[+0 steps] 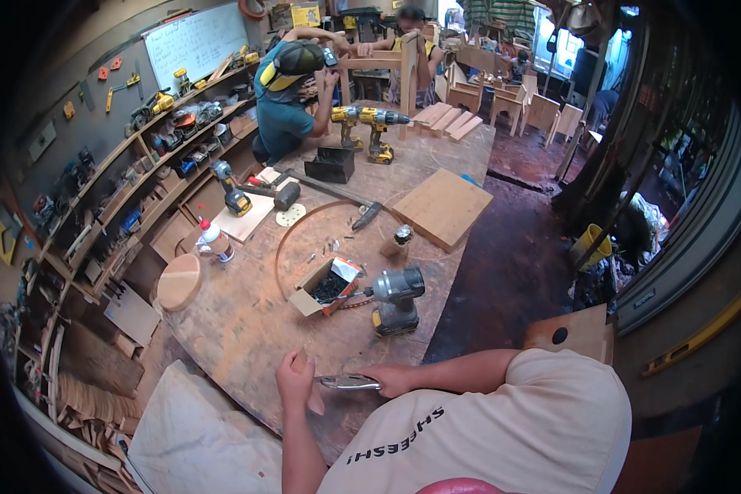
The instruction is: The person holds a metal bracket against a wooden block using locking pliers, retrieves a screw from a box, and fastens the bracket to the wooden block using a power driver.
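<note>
My left hand point(294, 380) is closed around a small, pale piece of wood point(315, 402), whose ends show above and below the fingers. In my right hand point(393, 379) is a silver pliers-like hand tool point(347, 383); its far end reaches toward the wood, and I cannot tell whether they touch. Both hands are over the near end of the wooden worktable point(239, 329). Just beyond them stands a cordless drill driver point(397, 298), beside an open box of dark screws point(329, 286).
A glue bottle point(216, 241), a round wooden disc point(179, 281), a mallet point(287, 196), a bar clamp point(337, 191) and a square board point(443, 207) lie farther up the table. Two drills point(362, 132) stand beyond. Two people work around a wooden frame point(409, 74) at the far end.
</note>
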`<state>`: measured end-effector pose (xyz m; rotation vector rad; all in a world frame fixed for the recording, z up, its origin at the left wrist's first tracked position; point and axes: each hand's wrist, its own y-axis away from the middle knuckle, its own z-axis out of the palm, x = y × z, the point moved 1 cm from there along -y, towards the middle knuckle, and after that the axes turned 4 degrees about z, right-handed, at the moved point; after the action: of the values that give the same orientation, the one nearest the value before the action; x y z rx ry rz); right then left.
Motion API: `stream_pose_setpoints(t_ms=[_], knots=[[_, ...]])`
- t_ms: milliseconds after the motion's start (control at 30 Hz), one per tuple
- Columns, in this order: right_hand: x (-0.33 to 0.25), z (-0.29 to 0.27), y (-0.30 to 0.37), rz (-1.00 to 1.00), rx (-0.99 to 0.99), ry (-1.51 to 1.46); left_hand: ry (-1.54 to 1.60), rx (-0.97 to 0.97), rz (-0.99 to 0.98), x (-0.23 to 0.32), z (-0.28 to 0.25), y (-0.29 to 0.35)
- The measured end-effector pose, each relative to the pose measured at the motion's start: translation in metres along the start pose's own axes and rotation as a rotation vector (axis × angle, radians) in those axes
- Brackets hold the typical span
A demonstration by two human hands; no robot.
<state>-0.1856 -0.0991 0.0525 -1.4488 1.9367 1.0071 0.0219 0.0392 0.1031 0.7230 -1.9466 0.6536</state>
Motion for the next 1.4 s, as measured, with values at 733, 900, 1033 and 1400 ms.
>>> stream_pose_setpoints(t_ms=[733, 900, 1033, 1400], knots=[[0.010, 0.013, -0.022, -0.035, -0.196, 0.113, -0.113, -0.089, 0.147, -0.041, -0.006, 0.023], [0.029, 0.022, -0.030, -0.136, -0.185, 0.118, -0.127, 0.007, 0.184, -0.047, -0.003, 0.035], [0.017, 0.011, -0.021, -0.205, -0.222, 0.055, -0.191, 0.088, 0.108, -0.039, -0.002, 0.055], [0.034, -0.003, -0.002, -0.389, -0.204, 0.156, -0.286, 0.211, 0.096, 0.017, 0.015, 0.094]])
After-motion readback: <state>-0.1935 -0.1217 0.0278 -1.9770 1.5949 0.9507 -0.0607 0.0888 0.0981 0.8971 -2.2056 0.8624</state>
